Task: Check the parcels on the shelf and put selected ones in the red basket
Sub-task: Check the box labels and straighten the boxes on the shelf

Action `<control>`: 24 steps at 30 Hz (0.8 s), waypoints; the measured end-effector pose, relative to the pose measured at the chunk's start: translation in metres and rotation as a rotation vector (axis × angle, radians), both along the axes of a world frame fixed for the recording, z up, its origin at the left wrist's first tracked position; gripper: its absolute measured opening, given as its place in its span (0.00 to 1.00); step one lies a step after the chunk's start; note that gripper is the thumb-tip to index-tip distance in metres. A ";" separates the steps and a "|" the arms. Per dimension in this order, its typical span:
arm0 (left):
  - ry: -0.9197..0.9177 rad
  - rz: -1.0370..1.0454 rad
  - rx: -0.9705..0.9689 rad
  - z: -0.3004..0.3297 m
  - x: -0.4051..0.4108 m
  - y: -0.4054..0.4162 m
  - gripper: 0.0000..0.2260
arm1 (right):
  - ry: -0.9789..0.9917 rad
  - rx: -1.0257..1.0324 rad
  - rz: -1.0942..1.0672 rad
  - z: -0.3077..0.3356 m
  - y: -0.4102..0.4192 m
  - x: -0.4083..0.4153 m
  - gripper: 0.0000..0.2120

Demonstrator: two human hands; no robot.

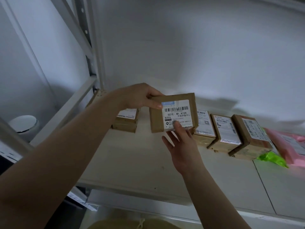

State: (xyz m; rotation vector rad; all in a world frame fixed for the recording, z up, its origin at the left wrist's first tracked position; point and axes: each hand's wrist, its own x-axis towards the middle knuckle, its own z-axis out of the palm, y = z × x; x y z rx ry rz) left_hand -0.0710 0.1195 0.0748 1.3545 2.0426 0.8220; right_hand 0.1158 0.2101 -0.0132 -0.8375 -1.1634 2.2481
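A flat brown cardboard parcel (156, 119) with a white barcode label is lifted above the white shelf (132, 159), its label facing me. My left hand (140, 96) grips its upper left corner, thumb on the label's edge. My right hand (181, 142) is below it, fingers spread, with the thumb pressed on the label's lower part. More brown parcels stand in a row on the shelf: one stack at the left (127, 121) and three to the right (204, 128), (226, 134), (252, 138). No red basket is in view.
A pink bag (290, 144) and a bright green packet (270, 158) lie at the shelf's right end. White shelf uprights (92, 47) rise at the left, with a white wall behind. A round white object (24, 123) sits low at the far left.
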 end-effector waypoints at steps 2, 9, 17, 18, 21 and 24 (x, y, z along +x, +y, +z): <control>-0.028 0.061 0.028 -0.011 -0.002 -0.004 0.18 | -0.033 0.039 -0.002 0.003 0.010 -0.009 0.17; 0.018 0.605 0.026 -0.053 -0.042 -0.042 0.25 | -0.390 0.085 0.091 0.008 0.050 -0.048 0.10; 0.513 0.622 -0.365 -0.118 -0.060 -0.055 0.34 | -0.567 0.146 0.105 -0.007 0.040 -0.096 0.17; 0.552 0.630 -0.372 -0.121 -0.058 -0.055 0.33 | -0.588 0.178 0.089 -0.009 0.038 -0.100 0.19; 0.570 0.629 -0.370 -0.122 -0.052 -0.052 0.30 | -0.609 0.216 0.081 -0.015 0.034 -0.109 0.20; 0.539 0.635 -0.381 -0.119 -0.045 -0.047 0.29 | -0.627 0.234 0.105 -0.017 0.034 -0.110 0.19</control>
